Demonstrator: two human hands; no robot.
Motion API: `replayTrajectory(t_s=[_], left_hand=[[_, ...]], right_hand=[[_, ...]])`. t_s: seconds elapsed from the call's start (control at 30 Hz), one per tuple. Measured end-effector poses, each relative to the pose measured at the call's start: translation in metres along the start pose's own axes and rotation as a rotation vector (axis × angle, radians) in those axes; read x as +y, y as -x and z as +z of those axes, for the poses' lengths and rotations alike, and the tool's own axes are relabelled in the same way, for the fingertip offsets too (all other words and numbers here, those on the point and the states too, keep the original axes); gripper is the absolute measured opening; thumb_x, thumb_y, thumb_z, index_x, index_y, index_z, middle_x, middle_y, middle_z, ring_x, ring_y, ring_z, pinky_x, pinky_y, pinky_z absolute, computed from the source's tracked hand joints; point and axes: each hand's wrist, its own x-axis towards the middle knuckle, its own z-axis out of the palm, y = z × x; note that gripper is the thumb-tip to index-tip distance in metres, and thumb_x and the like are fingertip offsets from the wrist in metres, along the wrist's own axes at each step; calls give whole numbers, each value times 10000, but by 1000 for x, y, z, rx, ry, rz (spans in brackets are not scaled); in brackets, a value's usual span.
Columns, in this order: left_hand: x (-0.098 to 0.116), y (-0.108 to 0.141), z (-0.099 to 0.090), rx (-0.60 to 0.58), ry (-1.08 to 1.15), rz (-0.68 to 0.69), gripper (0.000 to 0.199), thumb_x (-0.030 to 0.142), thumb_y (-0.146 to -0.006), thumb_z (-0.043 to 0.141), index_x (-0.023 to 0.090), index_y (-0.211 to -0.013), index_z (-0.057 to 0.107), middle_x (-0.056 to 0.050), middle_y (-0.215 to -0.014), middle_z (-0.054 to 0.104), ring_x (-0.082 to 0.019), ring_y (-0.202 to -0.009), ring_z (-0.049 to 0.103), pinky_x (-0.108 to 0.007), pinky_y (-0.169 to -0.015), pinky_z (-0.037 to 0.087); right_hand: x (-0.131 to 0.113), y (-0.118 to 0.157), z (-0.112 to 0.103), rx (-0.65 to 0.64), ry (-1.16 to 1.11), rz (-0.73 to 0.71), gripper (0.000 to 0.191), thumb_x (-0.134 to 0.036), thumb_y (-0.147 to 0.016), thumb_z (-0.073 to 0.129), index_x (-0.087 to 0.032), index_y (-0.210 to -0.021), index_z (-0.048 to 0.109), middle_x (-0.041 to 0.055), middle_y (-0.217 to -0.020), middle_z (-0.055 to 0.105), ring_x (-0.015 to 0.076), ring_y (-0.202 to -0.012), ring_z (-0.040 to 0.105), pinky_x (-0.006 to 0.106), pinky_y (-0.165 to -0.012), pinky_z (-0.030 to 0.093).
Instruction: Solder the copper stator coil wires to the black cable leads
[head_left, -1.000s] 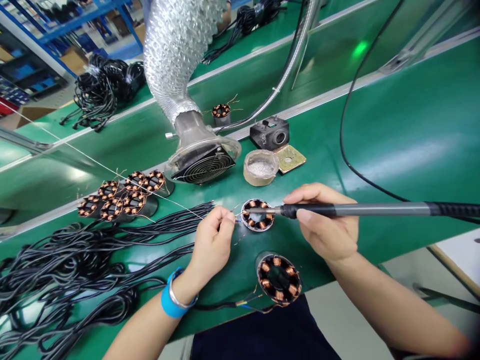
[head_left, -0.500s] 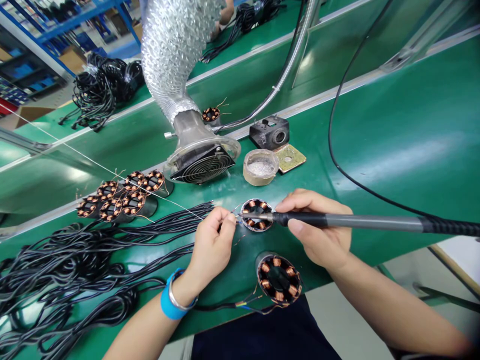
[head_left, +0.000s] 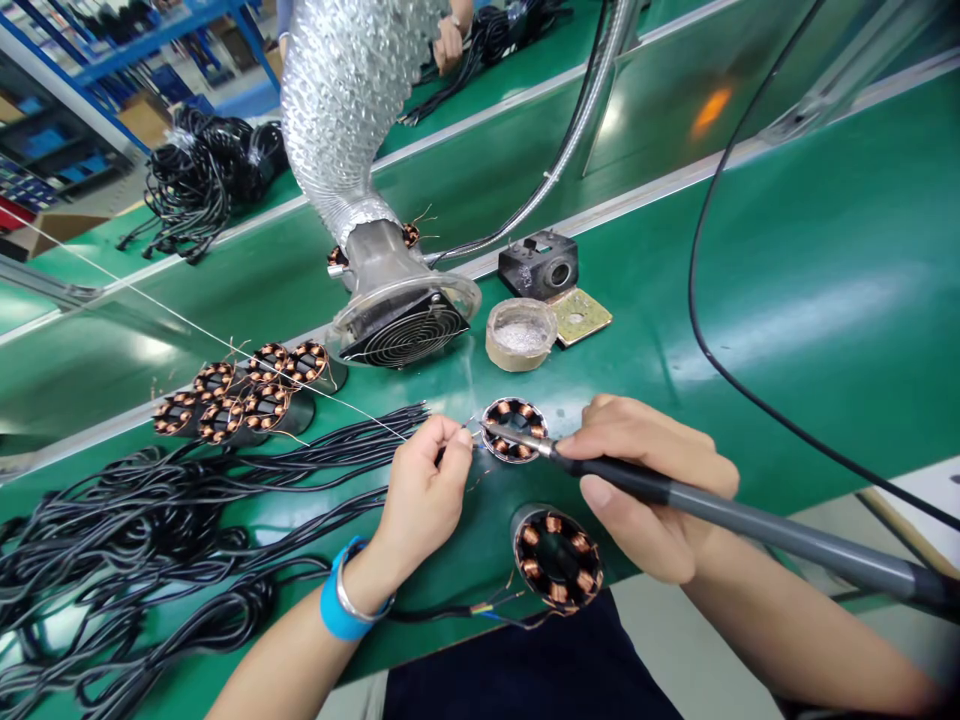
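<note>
My right hand is closed around the grey and black handle of a soldering iron. The iron slants left, its tip over the rim of a copper-wound motor stator standing on the green bench. My left hand, with a blue band and a metal bracelet at the wrist, pinches a thin solder wire just left of that stator. Fine lead ends show beside its fingertips; which of them it grips is hidden. A second stator leans near the bench's front edge, coloured cable leads beside it.
A fume hood on a silver duct hangs beyond my hands. Right of it stand a round tub, a sponge and an iron holder. Several stators and black cables lie left. A co-worker's hand shows behind.
My right hand has tilted the soldering iron, its handle end dropping toward me and its cord shifting right. Faint smoke now rises near the tip. Behind the hood, stators have moved left.
</note>
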Motion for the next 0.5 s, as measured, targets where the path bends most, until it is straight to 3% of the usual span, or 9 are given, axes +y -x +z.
replayTrajectory(t_s=[0.5], left_hand=[[2,-1,-1,0,0,-7,258,329,-922,471,198,-701,444,68,-586,353,-107,-565,318,-253,-565,258]], right_hand=[[3,5,0,75,12,-19,256,-179,-791,584,-204,-1016,703,41,-719,640,167,-575,551,335,-519,438]])
